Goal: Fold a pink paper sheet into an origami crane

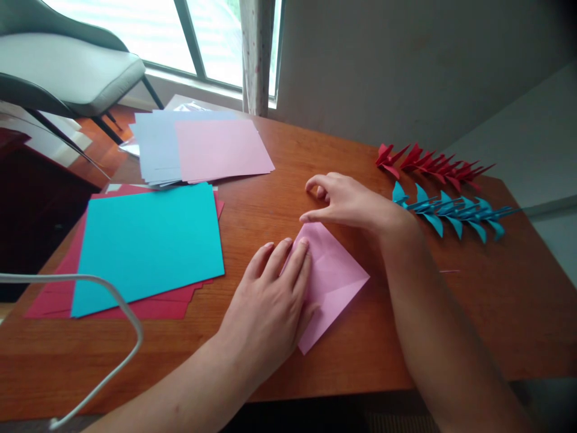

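A folded sheet of pink paper [336, 276] lies on the table, turned with its corners up, down and to the right. My left hand [274, 294] rests flat over its left side, fingers stretched out and pressing on it. Above the top corner is my right hand [351, 201], its thumb tip by the paper's upper edge. The right thumb and curved forefinger stand apart with nothing between them. Faint creases run across the pink sheet, and its left part is hidden under my left hand.
Blue paper [148, 252] lies on red sheets [49, 300] at left. Pink sheets [220, 150] overlap pale blue ones [155, 141] behind. Red folded-paper pieces [437, 165] and blue ones [451, 210] stand in rows at right. A white cable [130, 325] bends across the near left.
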A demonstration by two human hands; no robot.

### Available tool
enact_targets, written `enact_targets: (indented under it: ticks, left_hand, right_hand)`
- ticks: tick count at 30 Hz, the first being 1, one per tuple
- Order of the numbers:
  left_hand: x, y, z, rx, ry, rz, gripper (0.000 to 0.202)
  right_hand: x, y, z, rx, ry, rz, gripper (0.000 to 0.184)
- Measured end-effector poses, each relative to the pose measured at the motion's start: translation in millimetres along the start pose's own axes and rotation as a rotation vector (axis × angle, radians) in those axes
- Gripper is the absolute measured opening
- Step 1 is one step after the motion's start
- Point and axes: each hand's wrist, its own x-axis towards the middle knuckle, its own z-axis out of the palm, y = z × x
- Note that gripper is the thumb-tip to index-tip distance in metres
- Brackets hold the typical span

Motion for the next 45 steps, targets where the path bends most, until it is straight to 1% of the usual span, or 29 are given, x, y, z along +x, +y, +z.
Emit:
enact_targets:
  ticks: [3, 7, 10, 12, 15, 18, 20, 23, 27, 29, 32, 34, 38, 42, 45]
  left_hand:
    - [0, 0, 1.1, -0.006, -0.009, 0.004, 0.062]
    - [0, -1, 2.3, 0.009, 0.007, 0.006, 0.061]
    - [0, -1, 2.4, 0.023, 0.022, 0.008, 0.062]
    - [0, 0, 2.4, 0.026, 0.021, 0.005, 0.062]
    - [0, 0, 2.1, 0.024, 0.015, 0.003, 0.062]
    - [0, 0, 1.8, 0.018, 0.009, 0.008, 0.062]
    - [0, -2, 1.9, 0.007, 0.006, 0.014, 0.063]
    - [-1, -6, 2.1, -0.018, 0.004, 0.027, 0.064]
    - [-1, -10, 1.9, -0.043, 0.021, 0.034, 0.062]
    - [0, -12, 1.7, -0.045, 0.047, 0.043, 0.062]
    - [1, -12, 0.4, 0.001, 0.107, 0.062, 0.059]
    - [1, -10, -1.5, 0.053, 0.137, 0.073, 0.053]
    - [0, -8, -4.6, 0.109, 0.125, 0.099, 0.04]
    - [-3, -8, -2.2, 0.128, 0.162, 0.134, 0.037]
    - [-4, -8, -0.8, 0.132, 0.173, 0.138, 0.038]
  right_hand:
    - [-7, -17, 5, -0.051, -0.073, -0.059, 0.042]
    - [-8, -28, 5, -0.092, -0.1, -0.077, 0.05]
    - [-3, -26, 0, -0.1, -0.108, -0.069, 0.044]
    - [1, -21, -5, -0.095, -0.112, -0.027, 0.036]
    - [7, -9, -9, -0.061, -0.064, 0.062, 0.033]
    - [12, 2, -9, -0.07, 0.038, 0.18, 0.024]
    - [12, 7, -6, -0.073, 0.07, 0.207, 0.026]
    - [5, 9, 0, -0.062, 0.134, 0.174, 0.026]
    - [-21, 9, 11, -0.004, 0.14, 0.049, 0.029]
    - [-35, 10, 17, 0.001, 0.159, 0.036, 0.031]
    - [-51, 13, 26, 0.021, 0.216, 0.026, 0.028]
    - [-55, 15, 31, 0.035, 0.237, 0.034, 0.024]
    - [-54, 15, 37, 0.001, 0.23, 0.05, 0.026]
    - [-54, 7, 40, -0.059, 0.225, 0.054, 0.03]
    - [-56, 0, 40, -0.074, 0.256, 0.04, 0.031]
